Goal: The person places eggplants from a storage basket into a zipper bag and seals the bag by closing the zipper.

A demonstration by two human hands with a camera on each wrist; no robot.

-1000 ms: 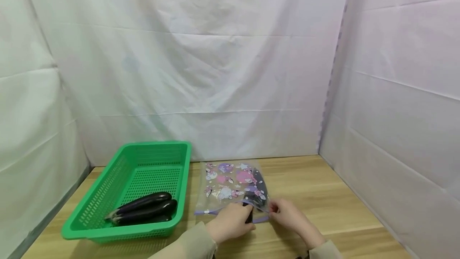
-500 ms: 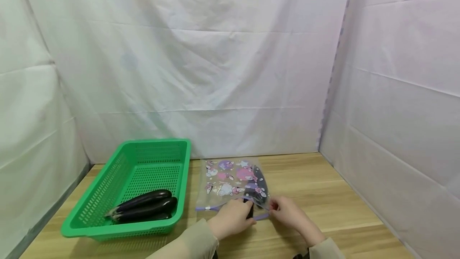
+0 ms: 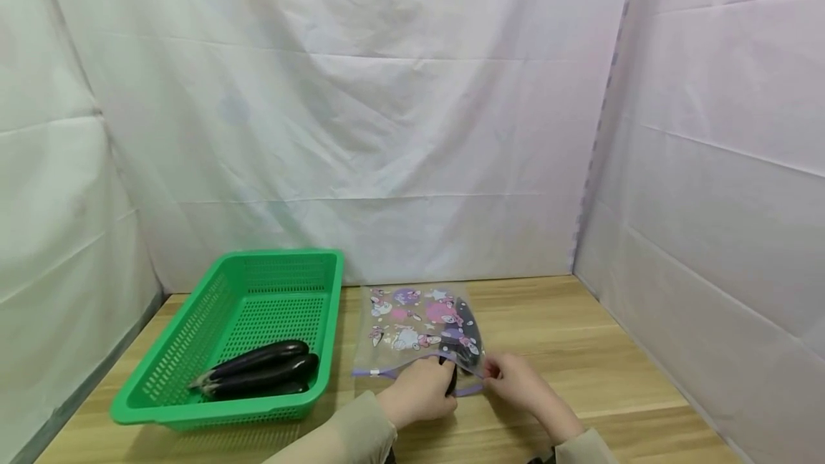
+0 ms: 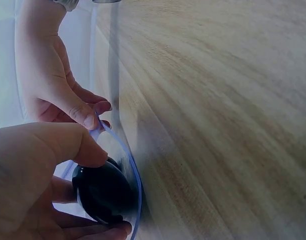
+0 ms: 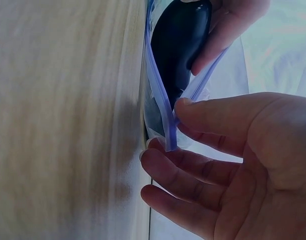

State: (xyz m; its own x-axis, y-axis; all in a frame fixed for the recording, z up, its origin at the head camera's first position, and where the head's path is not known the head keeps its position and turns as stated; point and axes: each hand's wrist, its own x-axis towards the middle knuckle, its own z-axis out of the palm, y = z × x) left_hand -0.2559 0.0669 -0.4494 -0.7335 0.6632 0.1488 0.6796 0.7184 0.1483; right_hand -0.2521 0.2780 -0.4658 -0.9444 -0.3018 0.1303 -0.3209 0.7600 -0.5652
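Note:
A clear zip bag (image 3: 412, 339) with pink and purple cartoon prints lies flat, its purple-edged mouth parted toward me. My left hand (image 3: 420, 392) grips the rounded near end of a dark eggplant (image 4: 100, 192) at that mouth, thumb on one side and fingers on the other. The rest of this eggplant (image 5: 180, 45) runs into the bag. Another dark shape (image 3: 465, 317) shows through the plastic along the bag's right side. With thumb and fingers, my right hand (image 3: 520, 385) pinches the right corner of the purple zip strip (image 5: 168, 127).
To the left stands a green perforated basket (image 3: 336, 306) with several glossy eggplants (image 3: 261, 378) piled in its near end. A wooden table (image 3: 580, 349) carries everything. White cloth (image 3: 361, 127) hangs behind and along both sides.
My left hand and the eggplant's near end have shifted very slightly to the right at the bag's mouth. The right hand keeps its pinch on the corner.

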